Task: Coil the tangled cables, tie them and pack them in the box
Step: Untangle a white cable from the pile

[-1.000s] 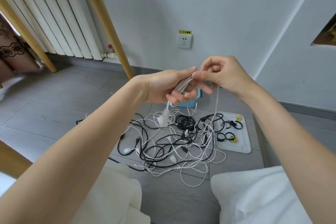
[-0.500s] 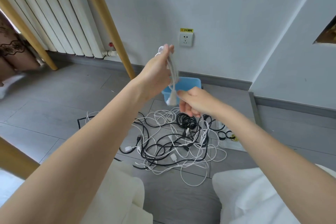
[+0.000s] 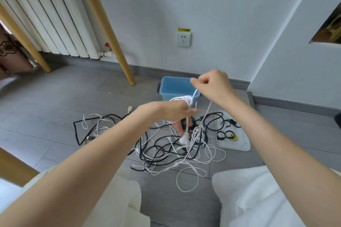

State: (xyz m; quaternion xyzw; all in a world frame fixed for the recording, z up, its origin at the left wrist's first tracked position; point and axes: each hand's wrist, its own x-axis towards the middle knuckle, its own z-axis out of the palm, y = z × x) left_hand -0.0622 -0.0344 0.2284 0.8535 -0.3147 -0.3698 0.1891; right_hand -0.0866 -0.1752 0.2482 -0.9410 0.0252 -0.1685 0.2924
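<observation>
My left hand [image 3: 174,113] grips a white cable [image 3: 181,100] looped around its fingers, and the cable's white plug [image 3: 184,139] dangles below the hand. Up and to the right, my right hand [image 3: 215,86] pinches the same cable's free run, which slants down into the tangle. A pile of black and white cables [image 3: 166,145] lies knotted on the grey floor beneath both hands. The blue box [image 3: 170,86] stands open behind the hands, near the wall. A white tray [image 3: 241,144] with several black cable ties [image 3: 226,134] lies right of the pile.
A wooden table leg [image 3: 108,37] slants down left of the box, with a white radiator [image 3: 48,22] behind it. A wall socket [image 3: 183,39] sits above the box. My white-clad knees [image 3: 258,199] fill the bottom of the view.
My left hand has dropped from in front of the socket to above the pile, the cable now looped around it. My right hand rose above the box, drawing the cable up.
</observation>
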